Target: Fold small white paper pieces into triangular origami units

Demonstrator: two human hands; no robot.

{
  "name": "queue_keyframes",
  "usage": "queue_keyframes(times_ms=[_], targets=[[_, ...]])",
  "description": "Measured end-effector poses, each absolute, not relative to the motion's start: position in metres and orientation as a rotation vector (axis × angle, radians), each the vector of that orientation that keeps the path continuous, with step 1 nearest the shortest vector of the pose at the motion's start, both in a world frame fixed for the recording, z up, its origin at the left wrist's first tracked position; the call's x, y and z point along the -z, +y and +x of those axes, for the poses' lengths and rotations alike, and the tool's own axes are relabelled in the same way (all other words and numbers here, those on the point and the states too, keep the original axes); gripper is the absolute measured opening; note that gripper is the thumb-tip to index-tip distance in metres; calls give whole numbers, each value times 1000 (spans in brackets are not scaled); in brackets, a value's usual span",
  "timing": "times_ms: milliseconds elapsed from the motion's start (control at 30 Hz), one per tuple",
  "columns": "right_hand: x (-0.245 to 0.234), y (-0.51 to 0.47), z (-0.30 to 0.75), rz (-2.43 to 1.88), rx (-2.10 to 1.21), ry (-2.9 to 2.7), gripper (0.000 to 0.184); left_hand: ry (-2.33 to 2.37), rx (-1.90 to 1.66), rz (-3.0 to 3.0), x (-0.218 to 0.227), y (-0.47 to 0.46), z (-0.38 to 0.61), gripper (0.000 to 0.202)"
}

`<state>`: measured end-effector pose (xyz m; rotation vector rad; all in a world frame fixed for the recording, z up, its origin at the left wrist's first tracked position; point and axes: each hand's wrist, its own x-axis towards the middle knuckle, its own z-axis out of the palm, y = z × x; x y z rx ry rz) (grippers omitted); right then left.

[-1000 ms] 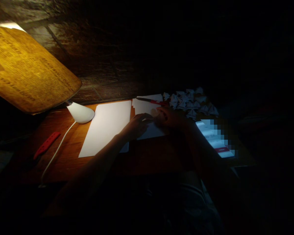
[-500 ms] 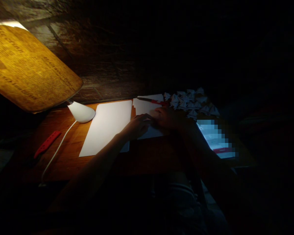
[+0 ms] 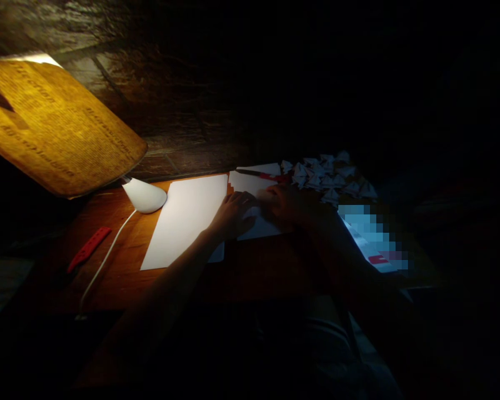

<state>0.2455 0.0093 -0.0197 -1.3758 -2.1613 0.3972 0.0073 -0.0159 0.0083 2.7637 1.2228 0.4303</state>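
The picture is mostly dark. Warm yellow light comes from the lamp (image 3: pixel 66 133) at the left, and its opening at the top is overexposed to white. This light falls on the stone wall (image 3: pixel 108 83) and on the bench (image 3: pixel 127 244), and becomes weak towards the right. The white sheets (image 3: pixel 183 222) reflect most strongly. The left hand (image 3: pixel 234 214) is partly lit; the right hand (image 3: pixel 284 203) is in deep shadow. A screen (image 3: pixel 369 250) gives cold bluish light, covered partly by coarse pixel blocks. The lampshade letters are smeared, stretched near the edge.
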Motion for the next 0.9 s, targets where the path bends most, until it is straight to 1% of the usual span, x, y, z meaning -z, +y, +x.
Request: queue_keyframes(times_ms=[200, 400, 667, 900], targets=[[16, 8, 245, -1367, -412, -2171, 43, 1333, -433, 2743, -7, -13, 5, 41], [14, 6, 244, -1374, -420, -2151, 40, 1319, -443, 2745, -8, -14, 4, 40], [15, 2, 236, -1447, -339, -2095, 39, 1360, -381, 2710, -11, -15, 7, 42], [21, 7, 235, -1459, -377, -2041, 34, 1396, -379, 2678, -12, -16, 8, 44]])
